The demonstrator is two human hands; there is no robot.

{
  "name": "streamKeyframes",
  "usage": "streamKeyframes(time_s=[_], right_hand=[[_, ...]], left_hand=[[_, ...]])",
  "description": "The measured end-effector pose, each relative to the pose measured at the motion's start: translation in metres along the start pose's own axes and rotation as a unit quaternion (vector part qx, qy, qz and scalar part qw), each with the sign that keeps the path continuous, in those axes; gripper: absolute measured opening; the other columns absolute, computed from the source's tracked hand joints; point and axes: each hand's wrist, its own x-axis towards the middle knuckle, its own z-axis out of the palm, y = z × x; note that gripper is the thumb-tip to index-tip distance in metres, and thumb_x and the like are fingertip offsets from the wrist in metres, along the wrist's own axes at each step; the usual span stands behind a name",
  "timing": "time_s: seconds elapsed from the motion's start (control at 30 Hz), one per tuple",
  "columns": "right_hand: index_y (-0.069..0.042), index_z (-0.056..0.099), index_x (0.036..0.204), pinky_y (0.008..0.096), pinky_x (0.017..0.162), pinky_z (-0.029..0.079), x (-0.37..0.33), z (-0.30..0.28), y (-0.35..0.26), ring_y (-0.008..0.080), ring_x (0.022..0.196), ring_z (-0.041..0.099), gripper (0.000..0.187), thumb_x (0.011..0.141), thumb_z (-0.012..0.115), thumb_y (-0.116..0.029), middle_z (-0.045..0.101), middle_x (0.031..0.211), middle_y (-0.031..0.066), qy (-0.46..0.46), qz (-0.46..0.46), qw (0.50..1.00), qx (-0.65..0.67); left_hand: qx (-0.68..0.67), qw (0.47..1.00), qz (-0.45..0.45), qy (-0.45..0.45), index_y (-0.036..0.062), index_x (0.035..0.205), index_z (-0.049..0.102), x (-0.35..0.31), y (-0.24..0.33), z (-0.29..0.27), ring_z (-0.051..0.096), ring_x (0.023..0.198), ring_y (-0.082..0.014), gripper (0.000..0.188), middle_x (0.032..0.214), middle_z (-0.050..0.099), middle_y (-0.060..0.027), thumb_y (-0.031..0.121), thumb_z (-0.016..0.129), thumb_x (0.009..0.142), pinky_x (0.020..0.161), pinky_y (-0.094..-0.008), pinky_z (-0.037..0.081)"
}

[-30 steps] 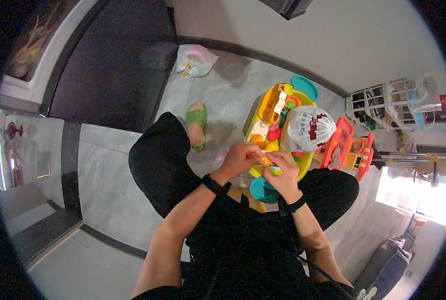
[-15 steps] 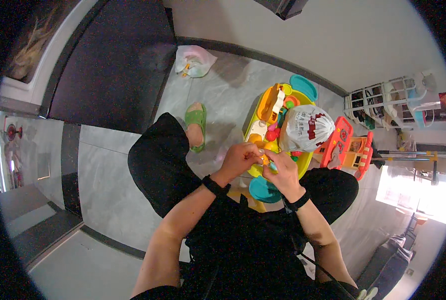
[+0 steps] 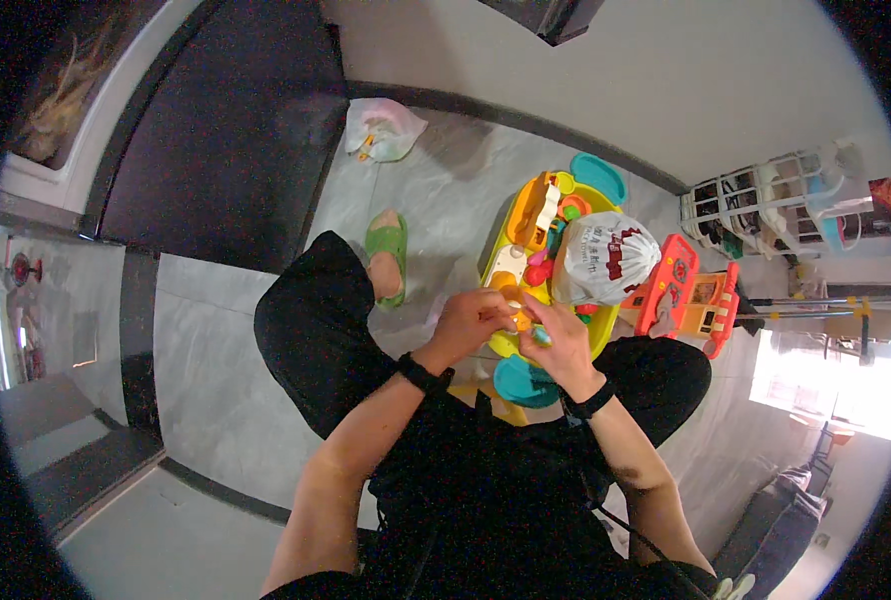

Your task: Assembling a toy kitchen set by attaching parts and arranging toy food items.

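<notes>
Slightly farther apart than half a second ago, the left hand (image 3: 468, 320) and right hand (image 3: 563, 345) meet over the near edge of a yellow toy tub (image 3: 607, 324); the right seems to pinch a small orange piece (image 3: 522, 319), while the left's fingers bunch beside it, their grip impossible to tell. Steadying the piece low over the tub would likely suit. Inside, an orange toy (image 3: 527, 216) lines the left edge, near a red ball (image 3: 538, 274); a white drawstring bag (image 3: 606, 262), contents hidden, overlaps the right edge.
</notes>
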Motion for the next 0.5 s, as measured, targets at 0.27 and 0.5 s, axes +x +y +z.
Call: streamKeyframes(time_s=[0.27,0.5], right_hand=[[-0.007,0.058,0.106,0.0356,0.071,0.050,0.006,-0.003,0.004,0.0257,0.081,0.061,0.045,0.063,0.070,-0.009,0.062,0.087,0.0108,0.021,-0.044,0.999,0.019],[-0.007,0.056,0.112,0.0349,0.062,0.049,0.010,-0.007,0.001,0.0250,0.071,0.059,0.056,0.058,0.070,-0.010,0.060,0.079,0.0098,-0.028,-0.034,0.999,-0.026]], left_hand=[[0.054,0.997,0.055,0.004,0.0089,0.082,0.067,0.002,0.009,-0.010,0.055,0.057,-0.0163,0.016,0.065,0.057,-0.0051,0.010,0.073,0.067,0.053,-0.0274,0.042],[0.112,0.985,0.121,0.050,0.0087,0.078,0.063,-0.001,-0.002,-0.001,0.057,0.060,-0.0228,0.013,0.066,0.055,-0.0068,0.007,0.070,0.067,0.052,-0.0318,0.044]])
